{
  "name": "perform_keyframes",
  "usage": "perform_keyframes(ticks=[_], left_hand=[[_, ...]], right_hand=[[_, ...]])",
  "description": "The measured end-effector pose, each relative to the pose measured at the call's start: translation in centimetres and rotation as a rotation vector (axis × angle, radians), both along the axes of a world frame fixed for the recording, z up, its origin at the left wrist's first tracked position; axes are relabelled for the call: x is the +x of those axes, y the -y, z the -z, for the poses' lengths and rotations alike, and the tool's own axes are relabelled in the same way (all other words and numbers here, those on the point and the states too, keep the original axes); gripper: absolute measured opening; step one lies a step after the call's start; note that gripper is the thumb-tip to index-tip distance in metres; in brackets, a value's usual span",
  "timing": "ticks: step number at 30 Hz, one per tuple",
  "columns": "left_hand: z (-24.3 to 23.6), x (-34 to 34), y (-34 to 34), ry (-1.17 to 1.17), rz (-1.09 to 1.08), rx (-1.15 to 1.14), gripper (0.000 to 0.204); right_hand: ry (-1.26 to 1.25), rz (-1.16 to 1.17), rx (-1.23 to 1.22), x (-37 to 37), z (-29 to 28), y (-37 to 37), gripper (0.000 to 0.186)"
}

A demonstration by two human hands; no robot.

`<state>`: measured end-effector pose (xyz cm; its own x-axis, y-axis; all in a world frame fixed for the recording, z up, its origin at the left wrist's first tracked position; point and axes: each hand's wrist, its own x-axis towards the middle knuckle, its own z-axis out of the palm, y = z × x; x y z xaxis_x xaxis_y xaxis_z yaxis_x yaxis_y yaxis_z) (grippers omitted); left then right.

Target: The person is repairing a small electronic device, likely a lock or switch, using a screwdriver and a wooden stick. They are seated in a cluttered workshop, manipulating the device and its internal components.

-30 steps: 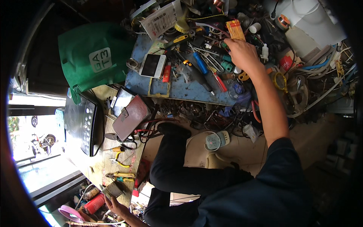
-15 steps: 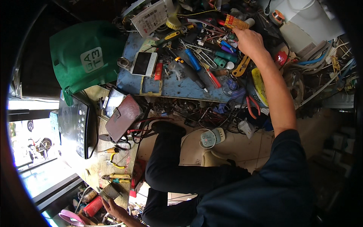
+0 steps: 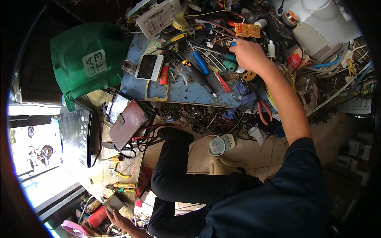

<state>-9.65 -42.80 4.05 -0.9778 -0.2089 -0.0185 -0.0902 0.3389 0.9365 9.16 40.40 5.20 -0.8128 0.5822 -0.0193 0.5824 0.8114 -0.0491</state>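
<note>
A small blue piece [image 3: 232, 44] lies right at the fingertips of the right hand [image 3: 250, 56], which reaches into a heap of tools with its fingers bent down and close together; whether they are clamped on the piece cannot be seen. Just beyond that hand lies an orange-yellow packet [image 3: 247, 30], and to its right stands a white dropper bottle [image 3: 271, 49]. Just below the fingertips is a teal tool handle [image 3: 230, 65]; farther left are a blue-handled screwdriver [image 3: 201, 62] and, lower, a red-handled one [image 3: 223, 83]. A black-and-yellow tool [image 3: 198, 77] slants left of these, and well to the hand's left lie a red stick-like item [image 3: 164, 75] and a white phone [image 3: 149, 66], all on the blue surface [image 3: 184, 95]. Nearer the body than the right hand hang red-handled pliers [image 3: 264, 113]. Far to the lower left, a grey plate [image 3: 114, 201] sits at the fingertips of the left hand [image 3: 119, 219], its fingers extended; how firmly they grip it, I cannot tell. Beyond that hand, yellow-handled pliers [image 3: 121, 186] rest on the wooden surface [image 3: 99, 168], and to its left is a red cylinder [image 3: 96, 216].
</note>
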Motion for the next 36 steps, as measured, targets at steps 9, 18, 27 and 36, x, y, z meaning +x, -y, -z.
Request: perform_keyframes(ticks=[9, 18, 27, 36], left_hand=[[0.2, -0.2, 0.3, 0.012, 0.048, -0.009, 0.058], [0.3, -0.1, 0.3, 0.023, 0.048, -0.001, 0.058], [0.8, 0.0, 1.2, 0.003, 0.027, 0.029, 0.056], [1.2, 0.2, 1.1, -0.009, 0.023, -0.005, 0.055]], right_hand=[[0.136, -0.094, 0.123, -5.2, 0.0, -4.7, 0.014], [0.404, -0.253, 0.315, -7.6, -1.1, -3.1, 0.016], [0.265, -0.087, 0.120, -8.2, -1.6, -3.7, 0.015], [-1.097, 0.066, -1.345, -0.8, -4.2, -1.3, 0.008]])
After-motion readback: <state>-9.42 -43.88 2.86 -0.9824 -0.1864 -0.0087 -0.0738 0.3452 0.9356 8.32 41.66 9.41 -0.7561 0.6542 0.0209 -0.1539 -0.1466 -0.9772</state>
